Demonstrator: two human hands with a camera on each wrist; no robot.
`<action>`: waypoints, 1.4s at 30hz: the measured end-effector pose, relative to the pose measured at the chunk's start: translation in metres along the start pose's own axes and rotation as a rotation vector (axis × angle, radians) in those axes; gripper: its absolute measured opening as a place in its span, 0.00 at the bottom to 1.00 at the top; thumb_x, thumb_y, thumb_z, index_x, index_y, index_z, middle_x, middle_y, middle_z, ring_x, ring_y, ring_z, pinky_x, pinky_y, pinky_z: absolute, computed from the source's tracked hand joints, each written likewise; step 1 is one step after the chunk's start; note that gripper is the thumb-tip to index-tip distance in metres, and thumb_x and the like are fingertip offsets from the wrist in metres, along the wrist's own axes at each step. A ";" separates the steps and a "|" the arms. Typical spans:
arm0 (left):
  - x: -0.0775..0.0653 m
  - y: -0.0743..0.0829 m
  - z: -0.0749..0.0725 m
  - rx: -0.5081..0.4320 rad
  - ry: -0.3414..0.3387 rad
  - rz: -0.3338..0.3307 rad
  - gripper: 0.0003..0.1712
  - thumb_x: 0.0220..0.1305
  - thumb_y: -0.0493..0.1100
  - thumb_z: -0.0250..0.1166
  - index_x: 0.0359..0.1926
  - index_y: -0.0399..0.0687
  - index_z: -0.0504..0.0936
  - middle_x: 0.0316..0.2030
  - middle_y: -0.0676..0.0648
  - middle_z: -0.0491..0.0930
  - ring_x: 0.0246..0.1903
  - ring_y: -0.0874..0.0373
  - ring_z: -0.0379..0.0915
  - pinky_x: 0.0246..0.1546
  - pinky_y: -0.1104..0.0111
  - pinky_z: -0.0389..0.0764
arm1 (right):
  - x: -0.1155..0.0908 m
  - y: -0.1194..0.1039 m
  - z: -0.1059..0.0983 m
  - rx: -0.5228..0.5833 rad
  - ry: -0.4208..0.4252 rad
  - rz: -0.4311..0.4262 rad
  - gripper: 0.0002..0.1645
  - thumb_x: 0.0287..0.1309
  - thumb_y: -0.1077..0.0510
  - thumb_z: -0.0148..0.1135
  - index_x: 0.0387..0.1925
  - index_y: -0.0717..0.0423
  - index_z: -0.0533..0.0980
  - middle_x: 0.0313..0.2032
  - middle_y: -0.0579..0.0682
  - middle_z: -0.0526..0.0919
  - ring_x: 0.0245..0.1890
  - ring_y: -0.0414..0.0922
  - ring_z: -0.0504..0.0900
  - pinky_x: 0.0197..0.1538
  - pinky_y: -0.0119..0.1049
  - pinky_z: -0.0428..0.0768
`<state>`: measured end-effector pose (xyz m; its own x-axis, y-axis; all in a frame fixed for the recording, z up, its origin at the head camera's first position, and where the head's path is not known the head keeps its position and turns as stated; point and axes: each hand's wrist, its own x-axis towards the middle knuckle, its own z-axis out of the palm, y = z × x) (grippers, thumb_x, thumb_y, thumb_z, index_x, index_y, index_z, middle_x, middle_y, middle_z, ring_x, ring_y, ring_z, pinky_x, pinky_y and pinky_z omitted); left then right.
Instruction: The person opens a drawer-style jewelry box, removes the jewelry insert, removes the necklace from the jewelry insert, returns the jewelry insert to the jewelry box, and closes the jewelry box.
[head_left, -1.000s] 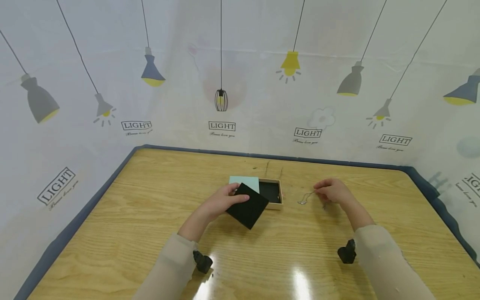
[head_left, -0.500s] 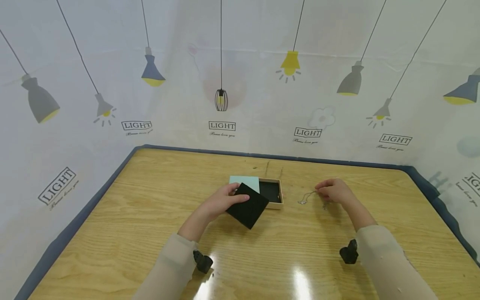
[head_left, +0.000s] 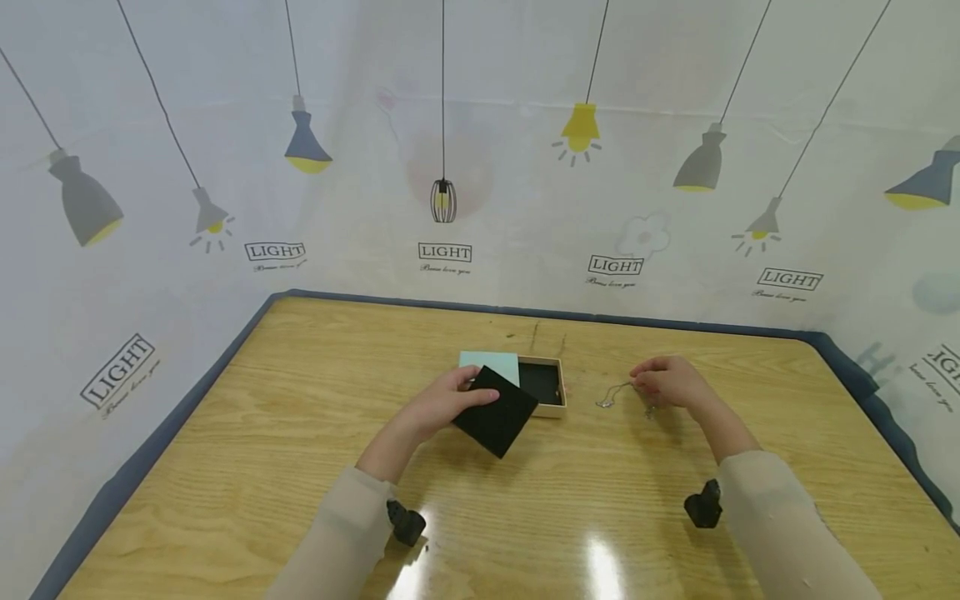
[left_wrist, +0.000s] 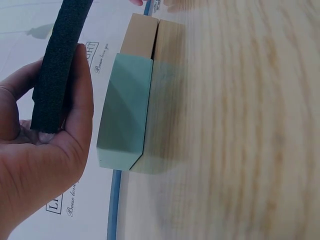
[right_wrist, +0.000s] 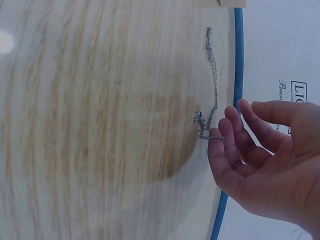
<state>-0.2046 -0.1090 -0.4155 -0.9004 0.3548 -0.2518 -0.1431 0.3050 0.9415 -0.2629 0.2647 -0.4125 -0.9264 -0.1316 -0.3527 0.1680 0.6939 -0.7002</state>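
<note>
My left hand (head_left: 438, 406) grips a square black foam pad (head_left: 498, 425) by its edge, thumb on one face and fingers on the other. Tilted, the pad is held above the table in front of the box; the left wrist view shows its thickness. Behind it lies a small cardboard box (head_left: 563, 406), dark inside, with a mint-green lid (head_left: 487, 362) covering its left part. To the right, my right hand (head_left: 669, 383) holds a thin silver chain necklace (right_wrist: 213, 75) with curled fingers. Part of the chain crosses a fingertip, and one length trails toward the box.
The wooden table (head_left: 300, 450) has a blue edge strip (head_left: 465, 302) along the back. A white curtain printed with lamps (head_left: 510, 167) surrounds it. A black wrist camera (head_left: 406, 523) is on the left wrist, another black camera (head_left: 702, 504) on the right.
My right hand and forearm have shifted very slightly to the right, still holding the necklace. The left hand, foam pad and box have stayed in place.
</note>
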 end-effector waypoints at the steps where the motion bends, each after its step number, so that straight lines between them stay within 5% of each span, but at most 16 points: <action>1: 0.000 0.000 0.000 0.001 0.000 0.000 0.44 0.70 0.49 0.61 0.77 0.34 0.51 0.77 0.34 0.50 0.76 0.38 0.48 0.74 0.47 0.59 | -0.001 -0.001 0.000 -0.010 -0.001 -0.002 0.23 0.74 0.57 0.48 0.59 0.70 0.73 0.53 0.64 0.81 0.46 0.46 0.81 0.41 0.33 0.82; 10: 0.000 0.001 0.001 0.009 0.002 0.001 0.44 0.71 0.49 0.61 0.77 0.35 0.51 0.77 0.35 0.50 0.76 0.39 0.47 0.75 0.47 0.58 | -0.009 -0.007 -0.002 -0.042 -0.011 -0.028 0.22 0.75 0.56 0.47 0.58 0.71 0.72 0.55 0.68 0.79 0.53 0.56 0.80 0.48 0.40 0.84; 21: 0.002 0.001 0.004 -0.007 0.000 0.002 0.44 0.70 0.49 0.61 0.76 0.34 0.51 0.75 0.33 0.55 0.72 0.40 0.58 0.73 0.48 0.63 | -0.018 -0.028 0.007 -0.032 -0.044 -0.128 0.24 0.75 0.56 0.47 0.59 0.72 0.71 0.56 0.69 0.79 0.56 0.61 0.79 0.52 0.46 0.84; 31: 0.003 0.001 0.005 -0.005 0.000 0.000 0.44 0.70 0.49 0.61 0.76 0.34 0.51 0.76 0.33 0.53 0.74 0.39 0.54 0.73 0.47 0.62 | -0.027 -0.054 0.021 -0.016 -0.076 -0.211 0.23 0.75 0.55 0.49 0.58 0.70 0.73 0.54 0.68 0.81 0.56 0.61 0.80 0.56 0.50 0.83; 42: 0.003 0.005 0.010 -0.013 -0.002 0.003 0.43 0.71 0.48 0.61 0.76 0.34 0.53 0.73 0.32 0.59 0.70 0.39 0.61 0.71 0.48 0.64 | -0.036 -0.077 0.035 -0.033 -0.130 -0.305 0.22 0.74 0.55 0.51 0.56 0.69 0.75 0.51 0.66 0.82 0.53 0.60 0.82 0.51 0.47 0.85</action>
<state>-0.2037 -0.0974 -0.4139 -0.9000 0.3575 -0.2494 -0.1457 0.2926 0.9451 -0.2308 0.1911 -0.3676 -0.8810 -0.4250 -0.2077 -0.1238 0.6310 -0.7659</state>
